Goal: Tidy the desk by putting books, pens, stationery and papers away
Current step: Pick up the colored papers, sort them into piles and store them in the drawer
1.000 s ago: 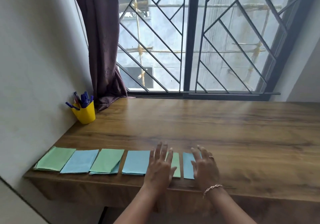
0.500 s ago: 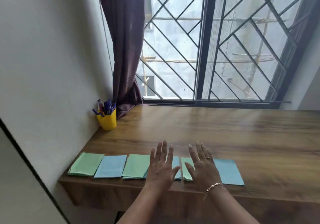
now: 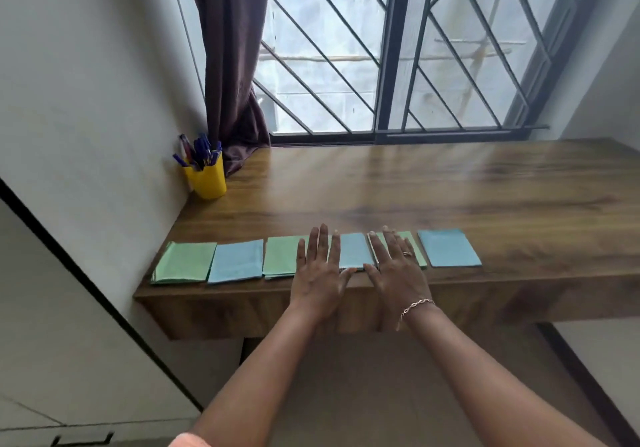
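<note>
**A:** How far along does the desk (image 3: 450, 187) look?

**B:** Nearly done, I'd judge. The pens (image 3: 199, 150) stand in the yellow cup (image 3: 209, 181) at the back left corner, against the wall. The papers lie in a row of six along the front edge, green and blue by turns.

**A:** Counted from where?

**B:** From the front left corner: first green pile (image 3: 183, 262), first blue pile (image 3: 237, 260), middle green pile (image 3: 281, 256), middle blue pile (image 3: 355, 250), last green pile (image 3: 415, 249), last blue pile (image 3: 448, 247). The last one sits slightly apart. The others lie edge to edge, or nearly so.

**A:** And the hands?

**B:** Both are flat, fingers straight, gripping nothing. The left hand (image 3: 317, 273) lies palm down across the seam between the middle green pile and the middle blue pile. The right hand (image 3: 398, 270) rests on the last green pile, thumb reaching toward the middle blue one.

**A:** Single sheets or stacks?

**B:** The edges look layered, so probably thin stacks, though the view is too soft to be sure.

**A:** What's left?

**B:** No books or loose stationery show. I'd guess what remains is squaring up the row, or gathering the piles if they belong elsewhere.
</note>
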Demonstrator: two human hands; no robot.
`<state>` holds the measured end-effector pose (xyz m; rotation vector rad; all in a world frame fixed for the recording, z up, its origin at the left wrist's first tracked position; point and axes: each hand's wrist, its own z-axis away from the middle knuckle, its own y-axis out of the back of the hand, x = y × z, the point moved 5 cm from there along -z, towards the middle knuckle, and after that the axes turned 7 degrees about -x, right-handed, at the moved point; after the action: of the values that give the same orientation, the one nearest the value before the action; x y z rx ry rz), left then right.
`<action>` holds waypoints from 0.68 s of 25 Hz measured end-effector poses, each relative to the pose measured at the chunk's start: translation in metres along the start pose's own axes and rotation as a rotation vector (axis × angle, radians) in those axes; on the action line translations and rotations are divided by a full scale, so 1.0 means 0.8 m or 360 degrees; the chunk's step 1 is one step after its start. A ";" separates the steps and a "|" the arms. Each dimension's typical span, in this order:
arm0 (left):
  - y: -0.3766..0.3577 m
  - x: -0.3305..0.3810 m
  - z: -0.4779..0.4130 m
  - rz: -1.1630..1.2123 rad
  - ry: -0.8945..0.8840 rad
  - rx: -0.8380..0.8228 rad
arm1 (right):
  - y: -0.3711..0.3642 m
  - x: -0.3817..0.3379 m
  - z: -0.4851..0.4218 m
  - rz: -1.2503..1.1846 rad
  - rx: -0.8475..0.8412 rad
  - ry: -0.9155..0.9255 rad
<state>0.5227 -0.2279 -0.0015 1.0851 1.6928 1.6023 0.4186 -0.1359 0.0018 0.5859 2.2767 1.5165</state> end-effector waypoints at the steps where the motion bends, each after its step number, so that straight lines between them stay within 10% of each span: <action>1: -0.004 0.000 0.001 0.0039 0.0003 -0.0051 | 0.001 -0.002 0.006 0.0025 0.0022 -0.0004; 9: 0.002 0.021 0.066 0.0483 -0.0218 0.0669 | 0.009 -0.006 0.064 -0.0804 0.0172 -0.0296; 17: -0.157 -0.070 0.119 0.1892 0.1559 -0.0278 | -0.113 0.020 0.136 -0.2486 -0.0193 -0.1807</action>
<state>0.6095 -0.2199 -0.1442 1.4309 1.3031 3.3789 0.4452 -0.0729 -0.1229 -0.3510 1.0149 0.2760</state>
